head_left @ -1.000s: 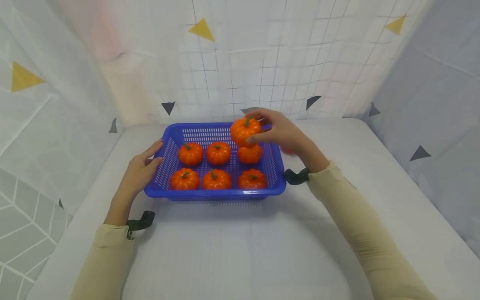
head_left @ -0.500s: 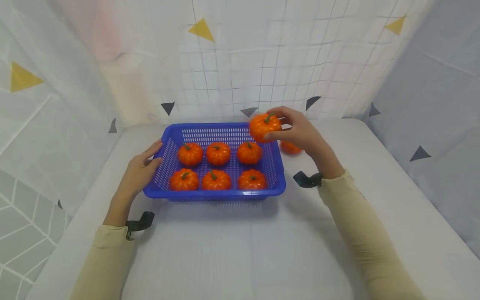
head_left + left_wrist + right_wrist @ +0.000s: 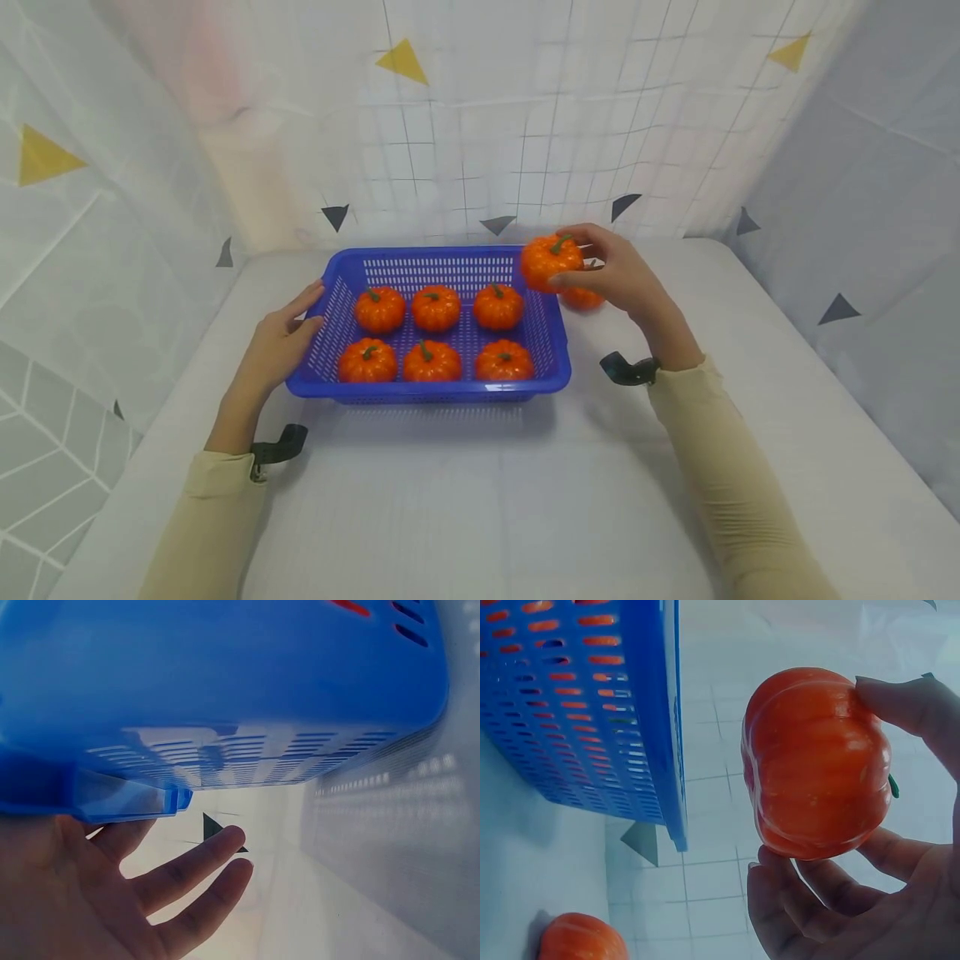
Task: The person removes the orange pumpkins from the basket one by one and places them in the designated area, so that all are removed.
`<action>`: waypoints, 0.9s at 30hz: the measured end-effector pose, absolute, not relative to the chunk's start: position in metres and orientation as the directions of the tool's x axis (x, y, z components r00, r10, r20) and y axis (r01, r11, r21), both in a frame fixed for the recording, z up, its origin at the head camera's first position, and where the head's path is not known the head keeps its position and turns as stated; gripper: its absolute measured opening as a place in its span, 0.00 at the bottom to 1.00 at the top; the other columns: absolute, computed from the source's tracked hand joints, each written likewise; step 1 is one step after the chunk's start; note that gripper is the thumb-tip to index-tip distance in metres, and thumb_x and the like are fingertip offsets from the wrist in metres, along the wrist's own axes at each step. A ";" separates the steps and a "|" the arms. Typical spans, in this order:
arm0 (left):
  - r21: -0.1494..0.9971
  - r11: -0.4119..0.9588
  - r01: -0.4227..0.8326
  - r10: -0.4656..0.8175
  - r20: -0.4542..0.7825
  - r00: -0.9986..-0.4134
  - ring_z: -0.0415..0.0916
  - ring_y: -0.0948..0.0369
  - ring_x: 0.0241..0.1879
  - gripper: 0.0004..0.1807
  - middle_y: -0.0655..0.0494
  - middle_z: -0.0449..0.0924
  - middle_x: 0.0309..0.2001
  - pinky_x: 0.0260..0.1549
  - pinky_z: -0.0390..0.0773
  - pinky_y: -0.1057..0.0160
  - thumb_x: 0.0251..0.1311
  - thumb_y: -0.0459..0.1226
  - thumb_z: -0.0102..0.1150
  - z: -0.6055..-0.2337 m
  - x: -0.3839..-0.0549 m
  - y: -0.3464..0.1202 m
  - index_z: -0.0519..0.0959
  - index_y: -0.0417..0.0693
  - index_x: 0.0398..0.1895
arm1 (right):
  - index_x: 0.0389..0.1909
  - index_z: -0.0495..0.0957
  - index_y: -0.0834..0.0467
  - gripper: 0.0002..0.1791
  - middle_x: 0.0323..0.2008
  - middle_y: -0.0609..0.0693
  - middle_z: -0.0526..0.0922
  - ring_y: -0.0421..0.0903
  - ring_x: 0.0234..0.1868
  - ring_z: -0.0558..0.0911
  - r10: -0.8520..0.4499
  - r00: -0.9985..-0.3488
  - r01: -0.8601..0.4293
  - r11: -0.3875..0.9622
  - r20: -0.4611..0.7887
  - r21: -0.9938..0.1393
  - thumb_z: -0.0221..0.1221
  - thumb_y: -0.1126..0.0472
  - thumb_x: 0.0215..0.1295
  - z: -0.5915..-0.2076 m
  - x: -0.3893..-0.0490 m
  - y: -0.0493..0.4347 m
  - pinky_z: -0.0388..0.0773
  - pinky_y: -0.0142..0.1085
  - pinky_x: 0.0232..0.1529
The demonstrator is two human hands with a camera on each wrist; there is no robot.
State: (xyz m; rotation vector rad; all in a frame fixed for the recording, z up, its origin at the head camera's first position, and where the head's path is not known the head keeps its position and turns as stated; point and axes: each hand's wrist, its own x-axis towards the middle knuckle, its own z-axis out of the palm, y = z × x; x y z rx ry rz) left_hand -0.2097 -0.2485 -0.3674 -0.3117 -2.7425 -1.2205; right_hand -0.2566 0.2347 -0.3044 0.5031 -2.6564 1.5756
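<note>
My right hand (image 3: 618, 271) pinches a small orange pumpkin (image 3: 551, 262) with a green stem, raised above the right rear corner of the blue basket (image 3: 442, 389). In the right wrist view the thumb lies on one side of this pumpkin (image 3: 817, 765) and the fingertips on the other. My left hand (image 3: 273, 346) rests against the basket's left rim, its fingers fairly straight. Two fingers (image 3: 202, 907) stretch out past the rim in the left wrist view. Several pumpkins (image 3: 437, 308) sit inside the basket in two rows.
Another pumpkin (image 3: 582, 298) lies on the white table (image 3: 480, 500) just right of the basket, partly behind the right hand. White sheeting (image 3: 480, 125) with yellow and dark triangles rises behind the table and along both sides.
My right hand has carried its pumpkin rightward from over the basket's right rear pumpkin to above the right rim, uncovering that pumpkin and the one on the table. The left hand stays put.
</note>
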 end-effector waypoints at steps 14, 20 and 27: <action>0.717 0.657 0.230 0.136 0.187 -0.973 0.63 0.33 0.71 0.29 0.49 0.57 0.80 0.64 0.67 0.32 0.80 0.38 0.47 -0.363 -0.209 -0.246 0.62 0.45 0.81 | 0.72 0.71 0.56 0.40 0.64 0.54 0.76 0.54 0.64 0.73 -0.162 -0.969 -0.245 0.532 0.186 -0.811 0.75 0.51 0.61 -0.299 -0.256 0.256 0.79 0.55 0.60; 0.719 0.652 0.242 0.146 0.195 -0.970 0.62 0.35 0.72 0.29 0.49 0.57 0.80 0.64 0.67 0.32 0.80 0.38 0.48 -0.365 -0.209 -0.247 0.62 0.44 0.80 | 0.73 0.71 0.55 0.40 0.65 0.55 0.75 0.56 0.66 0.71 -0.120 -0.978 -0.209 0.546 0.171 -0.811 0.74 0.50 0.62 -0.299 -0.257 0.264 0.77 0.59 0.61; 0.730 0.633 0.256 0.152 0.207 -0.967 0.58 0.38 0.75 0.29 0.48 0.57 0.80 0.65 0.65 0.33 0.79 0.37 0.48 -0.366 -0.208 -0.247 0.62 0.43 0.80 | 0.74 0.70 0.55 0.41 0.66 0.55 0.75 0.57 0.66 0.71 -0.080 -0.986 -0.165 0.543 0.145 -0.823 0.74 0.49 0.62 -0.303 -0.262 0.272 0.75 0.60 0.63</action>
